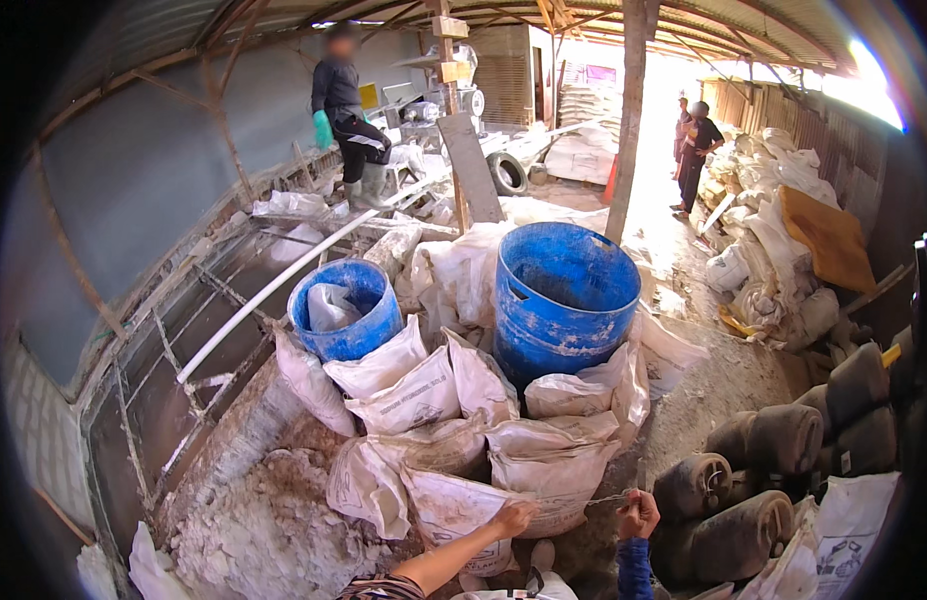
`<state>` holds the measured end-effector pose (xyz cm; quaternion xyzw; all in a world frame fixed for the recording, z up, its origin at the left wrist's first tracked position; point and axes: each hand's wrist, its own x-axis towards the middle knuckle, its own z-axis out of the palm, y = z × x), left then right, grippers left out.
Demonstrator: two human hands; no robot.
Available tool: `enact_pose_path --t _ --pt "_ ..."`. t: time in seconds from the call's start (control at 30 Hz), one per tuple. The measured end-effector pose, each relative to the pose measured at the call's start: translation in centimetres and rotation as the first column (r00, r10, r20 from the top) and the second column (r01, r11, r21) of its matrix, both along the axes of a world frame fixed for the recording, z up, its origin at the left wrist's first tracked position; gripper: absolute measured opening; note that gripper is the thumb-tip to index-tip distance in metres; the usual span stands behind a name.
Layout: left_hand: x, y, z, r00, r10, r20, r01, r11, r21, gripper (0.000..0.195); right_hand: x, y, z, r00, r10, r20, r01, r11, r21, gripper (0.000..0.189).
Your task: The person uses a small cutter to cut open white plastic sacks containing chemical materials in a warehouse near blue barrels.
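A thin string (589, 501) stretches between my two hands. My left hand (514, 517) has its fingers closed at the top corner of a stained white woven sack (452, 504), where the string's near end meets them. Off to the right, my right hand (638, 515) is closed in a fist around the other end. Just beyond the string stands another full woven sack (550, 469), with print on its front. Several more printed sacks, such as one white sack (411, 397), are packed close together behind these two.
A large blue plastic drum (565, 330) and a smaller blue tub (347, 311) stand among the sacks. Dark jerrycans (745, 536) lie stacked at right. A metal-framed pit (178, 360) and a white pipe (276, 292) are left. A person in boots (347, 112) stands beyond; others stand farther back.
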<state>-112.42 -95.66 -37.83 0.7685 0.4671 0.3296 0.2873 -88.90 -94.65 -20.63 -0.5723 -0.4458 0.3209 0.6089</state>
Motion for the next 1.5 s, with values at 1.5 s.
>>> enact_pose_path --t 1.5 --pt "17.4 13.8 29.4 0.160 0.729 0.665 -0.589 0.611 -0.528 0.028 -6.2 8.1 -2.2 0.867 0.450 0.214 -0.429 0.892 -0.141 0.010"
